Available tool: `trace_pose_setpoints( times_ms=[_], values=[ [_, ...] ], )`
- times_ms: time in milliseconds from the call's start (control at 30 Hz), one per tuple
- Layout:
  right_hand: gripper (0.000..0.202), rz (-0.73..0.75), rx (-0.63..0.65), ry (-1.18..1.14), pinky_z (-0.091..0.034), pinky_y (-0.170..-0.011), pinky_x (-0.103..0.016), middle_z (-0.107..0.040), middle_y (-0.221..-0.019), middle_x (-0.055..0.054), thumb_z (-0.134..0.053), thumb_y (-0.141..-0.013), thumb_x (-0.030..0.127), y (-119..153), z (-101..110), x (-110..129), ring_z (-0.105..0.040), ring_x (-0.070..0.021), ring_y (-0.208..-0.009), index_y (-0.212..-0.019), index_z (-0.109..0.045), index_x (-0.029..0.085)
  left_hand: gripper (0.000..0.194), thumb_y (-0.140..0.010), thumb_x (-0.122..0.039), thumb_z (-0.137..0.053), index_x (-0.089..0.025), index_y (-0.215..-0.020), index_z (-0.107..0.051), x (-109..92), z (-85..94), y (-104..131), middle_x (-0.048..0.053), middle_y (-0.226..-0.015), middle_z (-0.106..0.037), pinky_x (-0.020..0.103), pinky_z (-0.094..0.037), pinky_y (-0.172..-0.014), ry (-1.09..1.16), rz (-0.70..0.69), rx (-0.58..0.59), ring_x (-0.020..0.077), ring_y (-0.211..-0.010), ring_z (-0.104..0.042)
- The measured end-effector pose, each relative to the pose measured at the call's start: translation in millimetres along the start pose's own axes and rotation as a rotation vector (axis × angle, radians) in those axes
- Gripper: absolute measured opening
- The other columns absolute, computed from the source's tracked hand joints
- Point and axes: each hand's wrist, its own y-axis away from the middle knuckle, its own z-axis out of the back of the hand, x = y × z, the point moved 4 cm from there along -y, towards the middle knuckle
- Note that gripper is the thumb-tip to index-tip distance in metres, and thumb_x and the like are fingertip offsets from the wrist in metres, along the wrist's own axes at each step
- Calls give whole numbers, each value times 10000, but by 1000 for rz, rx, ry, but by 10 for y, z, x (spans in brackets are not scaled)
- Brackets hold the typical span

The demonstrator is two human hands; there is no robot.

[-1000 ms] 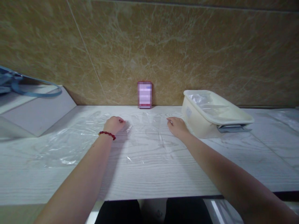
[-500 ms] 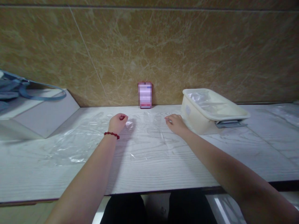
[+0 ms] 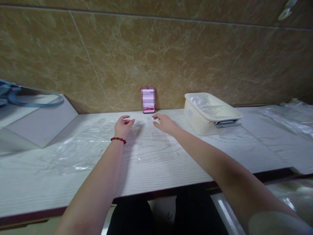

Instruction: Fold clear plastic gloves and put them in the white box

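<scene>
My left hand (image 3: 123,126), with a red beaded bracelet (image 3: 118,140) at the wrist, is over the table, thumb and fingers apart and nothing seen between them. To its right, my right hand (image 3: 164,123) also has its thumb and fingertips parted, just below the phone. A thin clear plastic bag (image 3: 154,147) lies flat under and between the hands, its outline hard to make out. Another clear plastic bag (image 3: 78,150) is spread out left of my left forearm. Whether the right fingertips touch the film, I cannot tell.
A phone (image 3: 148,101) leans against the marbled wall. To the right stands a cream plastic bin (image 3: 199,120) with clear bags inside. A white box (image 3: 41,124) with a blue strap (image 3: 39,105) on it is at left. More clear plastic (image 3: 293,114) lies far right.
My right hand has moved left, closer to my left hand. The left fingers have gone from curled together to spread, and the right fingers have parted. The view has turned slightly right.
</scene>
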Motion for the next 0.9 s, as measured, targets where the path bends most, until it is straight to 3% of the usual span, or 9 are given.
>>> trace_pose_setpoints(
  times_ms=[133, 300, 467, 633, 733, 900],
  values=[
    [399, 34, 108, -114, -416, -769, -252, -608, -996, -53, -566, -679, 202, -262, -304, 242, -551, -125, -866, -1066, -491, 138, 453, -604, -433, -610, -171, -961, -516, -69, -8, 36, 11, -654, -639, 251, -433, -587, 27, -31, 29, 135, -594, -588],
    [482, -37, 217, -162, -426, -739, -242, -599, -1027, -39, -589, -631, 153, -447, -581, 351, -558, -118, -843, -1093, -454, 161, 411, -606, -399, -610, -177, -942, -526, -143, -12, 69, 22, -679, -656, 253, -426, -576, -63, -48, 57, 146, -607, -594],
    [475, -68, 226, -161, -425, -674, -211, -647, -840, 1, -552, -630, 84, -493, -600, 379, -568, -98, -716, -1091, -466, 166, 359, -624, -336, -601, -183, -941, -529, -200, -29, 95, 20, -694, -662, 241, -434, -601, -76, -66, 70, 144, -638, -607],
    [229, -37, 203, -151, -416, -664, -198, -641, -790, 3, -526, -664, 102, -511, -570, 356, -563, -93, -717, -872, -594, 169, 356, -701, -413, -519, -178, -968, -534, -236, -7, 93, 33, -733, -658, 244, -443, -625, -76, -145, 90, 143, -674, -606],
    [143, -19, 209, -138, -409, -669, -195, -636, -789, 4, -525, -673, 117, -486, -567, 304, -552, -94, -735, -757, -627, 173, 320, -742, -400, -461, -171, -941, -562, -184, 58, 44, 43, -740, -651, 249, -442, -648, -168, -190, 73, 146, -704, -600],
    [137, -56, 227, -159, -401, -651, -189, -622, -751, 20, -541, -670, 151, -344, -542, 175, -534, -94, -737, -752, -641, 194, 234, -711, -318, -490, -168, -856, -599, -63, 108, -41, 46, -811, -648, 233, -445, -640, -286, -224, 114, 147, -732, -589]
  ],
)
